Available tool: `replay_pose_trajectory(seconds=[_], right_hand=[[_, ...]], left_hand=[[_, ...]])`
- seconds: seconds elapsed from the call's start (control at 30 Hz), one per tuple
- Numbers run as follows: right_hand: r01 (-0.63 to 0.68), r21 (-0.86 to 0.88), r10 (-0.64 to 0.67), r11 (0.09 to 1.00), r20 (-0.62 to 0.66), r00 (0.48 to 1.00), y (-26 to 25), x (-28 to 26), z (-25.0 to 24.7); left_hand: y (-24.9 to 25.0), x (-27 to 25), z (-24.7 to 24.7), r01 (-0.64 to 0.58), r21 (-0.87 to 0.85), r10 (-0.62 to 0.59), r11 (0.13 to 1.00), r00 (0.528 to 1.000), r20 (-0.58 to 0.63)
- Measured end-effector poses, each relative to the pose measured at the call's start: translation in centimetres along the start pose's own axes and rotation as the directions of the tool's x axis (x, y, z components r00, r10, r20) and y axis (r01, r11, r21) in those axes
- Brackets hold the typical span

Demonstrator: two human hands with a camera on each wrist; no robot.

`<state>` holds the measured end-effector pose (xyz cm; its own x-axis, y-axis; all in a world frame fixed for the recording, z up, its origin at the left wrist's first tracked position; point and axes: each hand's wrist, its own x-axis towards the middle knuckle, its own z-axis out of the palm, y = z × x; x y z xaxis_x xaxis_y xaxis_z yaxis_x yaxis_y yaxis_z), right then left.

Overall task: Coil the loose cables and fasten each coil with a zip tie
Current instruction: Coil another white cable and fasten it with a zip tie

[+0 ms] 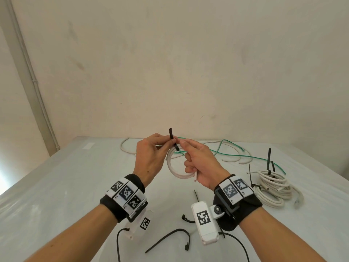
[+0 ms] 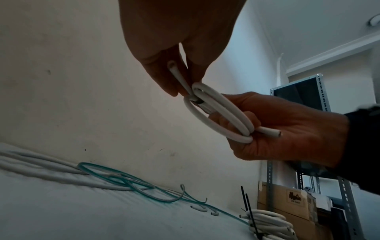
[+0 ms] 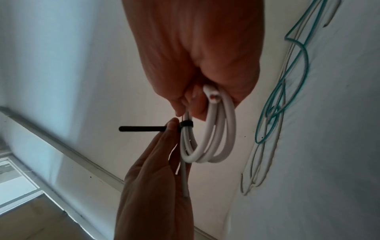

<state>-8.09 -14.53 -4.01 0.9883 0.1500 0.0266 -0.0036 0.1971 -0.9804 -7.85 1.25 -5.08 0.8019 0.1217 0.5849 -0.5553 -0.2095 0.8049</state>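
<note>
Both hands are raised above the table. My right hand (image 1: 198, 163) grips a small white cable coil (image 1: 172, 167), its fingers curled round the loops, and one cut cable end sticks out by the palm. A black zip tie (image 1: 171, 135) is looped round the top of the coil. My left hand (image 1: 164, 144) pinches that tie close to the coil, and the tie's tail sticks out past the fingers. The right wrist view shows the zip tie (image 3: 141, 128) wrapped round the coil (image 3: 216, 138) beside the left hand's fingertips (image 3: 172, 126). The left wrist view shows the coil (image 2: 222, 113) in the right hand (image 2: 287, 129).
A larger white coil (image 1: 273, 188) bound with black zip ties lies at the right. Loose white and green cables (image 1: 226, 152) sprawl along the back of the white-covered table (image 1: 66, 186). Several loose black zip ties (image 1: 170, 237) lie near the front edge, below my wrists.
</note>
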Motion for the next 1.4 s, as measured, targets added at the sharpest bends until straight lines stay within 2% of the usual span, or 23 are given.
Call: replay_pose_trajectory(seconds=[0.3,0.57,0.67,0.73,0.8,1.0,1.13,1.23,1.4], right_hand=[[0.028,0.054,-0.023,0.998,-0.103,0.994,0.6,-0.1,0.1],[0.059,0.067,-0.052,0.996,-0.097,0.994,0.5,-0.5,0.3],[0.064,0.043,-0.059,0.997,-0.093,0.994,0.6,-0.5,0.5],[0.058,0.027,-0.055,0.998,-0.082,0.995,0.7,-0.5,0.7],[0.053,0.019,-0.051,0.998,-0.074,0.996,0.7,-0.6,0.8],[0.065,0.117,-0.049,0.991,-0.139,0.989,0.2,-0.1,-0.1],[0.040,0.154,-0.024,0.987,-0.107,0.994,0.4,0.1,-0.4],[0.003,0.179,0.012,0.984,-0.080,0.997,0.7,0.2,-0.6],[-0.014,0.103,0.025,0.995,-0.108,0.994,1.0,0.4,-0.6]], left_hand=[[-0.3,-0.4,0.1,0.033,0.049,-0.031,0.998,0.999,-0.040],[-0.5,-0.7,-0.1,0.131,0.016,-0.131,0.991,0.991,-0.009],[-0.2,-1.2,-0.1,0.158,-0.057,-0.152,0.986,0.984,0.089],[0.3,-1.4,-0.3,0.266,-0.204,-0.225,0.942,0.953,0.202],[0.5,-1.3,-0.4,0.325,-0.276,-0.263,0.905,0.935,0.240],[-0.1,-1.4,-0.6,0.415,-0.358,-0.338,0.836,0.905,0.260],[0.0,-1.3,-0.3,0.415,-0.404,-0.348,0.815,0.909,0.231],[0.0,-1.0,0.4,0.422,-0.374,-0.371,0.826,0.906,0.204],[-0.5,-0.8,1.3,0.442,-0.281,-0.413,0.852,0.897,0.158]])
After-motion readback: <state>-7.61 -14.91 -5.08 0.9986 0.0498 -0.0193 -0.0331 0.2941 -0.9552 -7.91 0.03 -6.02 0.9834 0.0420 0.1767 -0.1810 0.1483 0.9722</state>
